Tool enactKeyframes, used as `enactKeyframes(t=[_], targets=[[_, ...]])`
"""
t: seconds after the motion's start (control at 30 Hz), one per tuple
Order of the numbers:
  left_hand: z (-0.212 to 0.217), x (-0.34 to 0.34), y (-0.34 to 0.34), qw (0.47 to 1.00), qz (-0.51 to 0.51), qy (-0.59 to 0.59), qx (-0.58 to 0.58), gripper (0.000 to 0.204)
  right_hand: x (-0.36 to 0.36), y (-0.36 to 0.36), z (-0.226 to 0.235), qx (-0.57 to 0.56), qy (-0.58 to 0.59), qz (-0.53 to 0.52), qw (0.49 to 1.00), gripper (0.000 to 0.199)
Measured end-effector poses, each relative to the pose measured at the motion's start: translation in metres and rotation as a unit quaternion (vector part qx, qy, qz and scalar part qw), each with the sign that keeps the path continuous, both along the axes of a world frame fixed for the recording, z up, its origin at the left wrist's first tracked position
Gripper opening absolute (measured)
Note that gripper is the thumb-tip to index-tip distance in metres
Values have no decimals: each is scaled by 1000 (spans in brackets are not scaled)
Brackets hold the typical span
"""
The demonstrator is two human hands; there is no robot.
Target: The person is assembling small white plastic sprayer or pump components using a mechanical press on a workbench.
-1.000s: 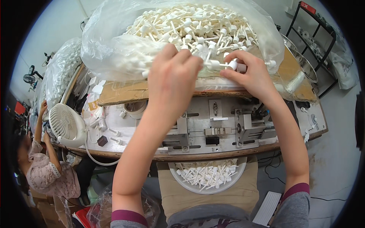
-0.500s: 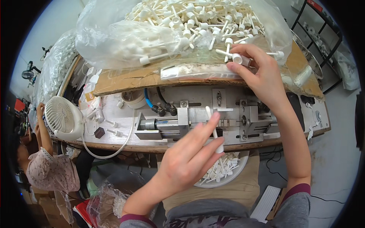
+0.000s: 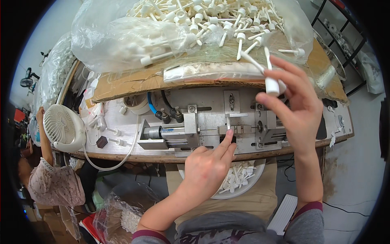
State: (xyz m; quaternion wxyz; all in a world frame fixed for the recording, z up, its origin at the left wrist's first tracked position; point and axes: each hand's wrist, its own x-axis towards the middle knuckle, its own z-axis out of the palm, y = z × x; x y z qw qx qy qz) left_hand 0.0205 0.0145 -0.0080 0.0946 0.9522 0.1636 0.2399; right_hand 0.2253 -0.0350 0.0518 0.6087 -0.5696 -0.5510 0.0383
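In the right middle, my right hand (image 3: 298,97) is raised above the bench with its fingers closed around white ribbed-capped sticks. One stick (image 3: 268,59) points up from its cap, and another rod slants off to the upper left. My left hand (image 3: 208,168) is at the front of the metal clamping fixture (image 3: 239,129), index finger stretched forward. Under that fingertip a white stick (image 3: 228,122) lies at the fixture's middle block; its lower end is hidden by the fingers. The thumb of this hand is out of sight.
A heap of white capped sticks (image 3: 215,18) spills from a clear bag onto cardboard (image 3: 130,85) behind the fixture. A white basin (image 3: 260,177) of similar pieces rests on my lap. A fan (image 3: 63,126) and a looped hose (image 3: 109,167) stand left, near another person's arm (image 3: 46,140).
My left hand has lowered its stick onto the fixture's middle. My right hand has drawn back from the heap toward me, carrying sticks.
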Motion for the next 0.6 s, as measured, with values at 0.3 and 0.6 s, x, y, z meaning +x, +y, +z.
enactKeyframes(t=[0.3,0.6], targets=[[0,-8,-10,884,-48,-137,-444,40,-50,-54,-28,-26,-80,-6,996,41],[-15,-15,-18,727,-12,-245,-642,39,-71,-69,-56,-60,-131,21,989,37]])
